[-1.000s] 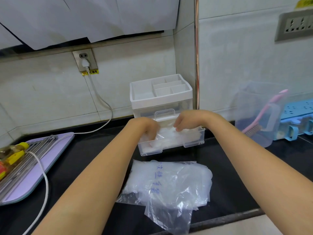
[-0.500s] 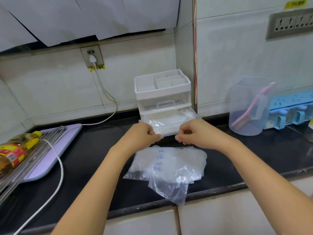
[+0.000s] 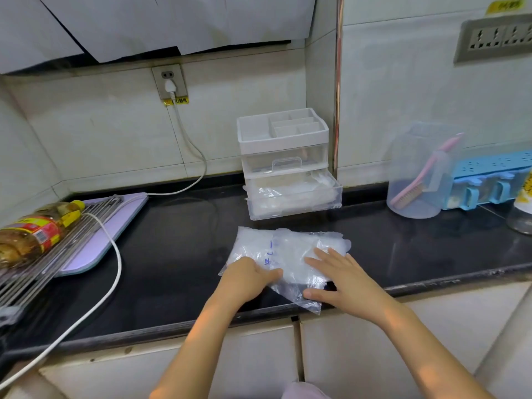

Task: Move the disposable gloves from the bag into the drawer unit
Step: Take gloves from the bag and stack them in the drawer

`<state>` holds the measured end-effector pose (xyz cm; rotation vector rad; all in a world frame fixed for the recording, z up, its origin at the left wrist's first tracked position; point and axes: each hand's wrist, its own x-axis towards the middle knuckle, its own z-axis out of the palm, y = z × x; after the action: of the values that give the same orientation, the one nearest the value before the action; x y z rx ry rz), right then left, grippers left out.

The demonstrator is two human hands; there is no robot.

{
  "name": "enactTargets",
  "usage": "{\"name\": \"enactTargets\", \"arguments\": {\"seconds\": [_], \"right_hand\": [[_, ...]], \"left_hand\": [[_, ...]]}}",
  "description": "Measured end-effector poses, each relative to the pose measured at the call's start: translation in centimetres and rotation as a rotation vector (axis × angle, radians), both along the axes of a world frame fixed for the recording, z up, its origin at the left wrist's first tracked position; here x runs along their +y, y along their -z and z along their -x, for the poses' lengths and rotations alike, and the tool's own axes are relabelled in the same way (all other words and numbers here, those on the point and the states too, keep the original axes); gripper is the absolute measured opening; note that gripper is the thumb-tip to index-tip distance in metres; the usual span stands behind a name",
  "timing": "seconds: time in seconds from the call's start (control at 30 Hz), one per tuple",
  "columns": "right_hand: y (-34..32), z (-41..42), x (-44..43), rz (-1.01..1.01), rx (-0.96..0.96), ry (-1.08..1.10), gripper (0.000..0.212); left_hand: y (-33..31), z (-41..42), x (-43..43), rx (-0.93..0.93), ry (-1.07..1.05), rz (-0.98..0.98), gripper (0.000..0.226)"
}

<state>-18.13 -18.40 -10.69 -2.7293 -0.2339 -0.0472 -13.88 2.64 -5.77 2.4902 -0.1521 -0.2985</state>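
A clear plastic bag (image 3: 285, 251) with blue print lies on the black counter near its front edge, holding a stack of clear disposable gloves. My left hand (image 3: 247, 279) grips the bag's lower left part. My right hand (image 3: 339, 276) lies on the bag's right side with fingers spread flat. Behind the bag stands the white and clear drawer unit (image 3: 283, 156). Its bottom drawer (image 3: 296, 201) is pulled out and has clear gloves in it.
A purple board (image 3: 115, 223) with a metal rack and an oil bottle (image 3: 31, 234) sits at the left, a white cable (image 3: 115, 254) looping across the counter. At the right stand a clear jug with a pink brush (image 3: 417, 180) and a blue holder (image 3: 495, 180).
Both hands have come back from the open drawer to the bag at the counter's front. The gloves they handled stay in the drawer.
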Motion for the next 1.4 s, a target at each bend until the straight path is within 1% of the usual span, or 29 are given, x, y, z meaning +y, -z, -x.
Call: {"name": "enactTargets", "arguments": {"seconds": [0.1,0.2,0.27,0.3,0.33,0.37,0.4,0.43,0.47,0.57,0.63,0.7,0.77,0.8,0.87,0.93,1.0,1.03,1.07,1.13,1.23,1.3,1.4], "right_hand": [[0.0,0.0,0.0,0.019,-0.004,-0.020,0.105],[-0.4,0.5,0.3,-0.042,0.015,0.003,0.102],[-0.7,1.2,0.9,-0.145,-0.035,0.021,0.112],[-0.9,1.7,1.5,-0.190,-0.080,0.019,0.116],[-1.0,2.1,2.3,-0.236,-0.133,0.015,0.114],[-1.0,2.4,3.2,-0.285,-0.189,0.026,0.109],[-0.9,2.6,4.0,-0.326,-0.262,0.050,0.099],[-0.9,2.7,4.8,-0.353,-0.343,0.088,0.088],[-1.1,2.8,5.3,-0.372,-0.404,0.141,0.077],[-2.7,2.5,5.5,-0.379,-0.473,0.278,0.046],[-4.5,1.9,5.1,-0.345,-0.530,0.269,0.022],[-7.0,1.4,4.3,-0.343,-0.500,0.224,0.012],[-9.9,1.0,3.3,-0.433,-0.382,0.144,0.011],[-11.5,0.9,2.9,-0.512,-0.328,0.093,0.016],[-14.5,0.8,2.0,-0.672,-0.283,0.007,0.025],[-16.6,0.8,1.2,-0.799,-0.222,-0.084,0.023],[-18.0,0.4,0.5,-0.835,-0.172,-0.147,0.020],[-18.4,0.0,0.3,-0.846,-0.162,-0.158,0.019],[-18.8,-0.4,0.1,-0.866,-0.151,-0.158,0.017],[-19.0,-1.3,-0.2,-0.887,-0.130,-0.150,0.013],[-19.0,-2.3,-0.8,-0.797,-0.117,-0.139,0.013],[-19.0,-3.1,-1.5,-0.757,-0.113,-0.121,0.012],[-18.6,-4.3,-2.3,-0.706,-0.112,-0.044,0.009]], "left_hand": [[0.4,0.2,-0.1,-0.001,0.008,0.080,0.052],[0.8,0.1,-0.1,0.044,0.019,0.205,0.038],[0.4,0.4,-0.4,0.111,0.015,0.356,0.029],[0.1,0.5,-0.6,0.162,0.011,0.477,0.024],[-0.2,0.6,-0.9,0.216,0.004,0.612,0.021],[-0.5,0.7,-1.2,0.256,-0.005,0.737,0.019],[-0.9,0.8,-1.4,0.275,-0.010,0.826,0.018],[-1.1,0.8,-1.7,0.272,-0.011,0.870,0.017],[-1.2,0.9,-2.0,0.255,-0.010,0.878,0.016],[-1.6,1.1,-2.6,0.182,0.020,0.855,0.021],[-2.3,1.2,-2.5,0.115,0.064,0.830,0.030],[-3.4,1.1,-2.2,0.014,0.090,0.796,0.034],[-4.4,0.8,-1.7,-0.094,0.071,0.766,0.031],[-4.6,0.6,-1.4,-0.132,0.065,0.756,0.032],[-4.4,0.1,-0.6,-0.151,0.094,0.763,0.047],[-3.8,-0.4,-0.1,-0.114,0.164,0.752,0.069],[-3.2,-0.6,0.0,-0.071,0.238,0.740,0.086],[-3.0,-0.5,-0.2,-0.040,0.263,0.760,0.090],[-3.0,-0.4,-0.4,-0.005,0.277,0.805,0.087],[-3.0,-0.4,-0.8,0.052,0.277,0.920,0.065],[-3.2,-0.7,-1.2,0.124,0.222,1.053,0.037],[-3.3,-1.4,-1.3,0.117,0.211,1.057,0.017],[-4.0,-2.8,-1.2,0.027,0.172,0.969,0.011]]}}
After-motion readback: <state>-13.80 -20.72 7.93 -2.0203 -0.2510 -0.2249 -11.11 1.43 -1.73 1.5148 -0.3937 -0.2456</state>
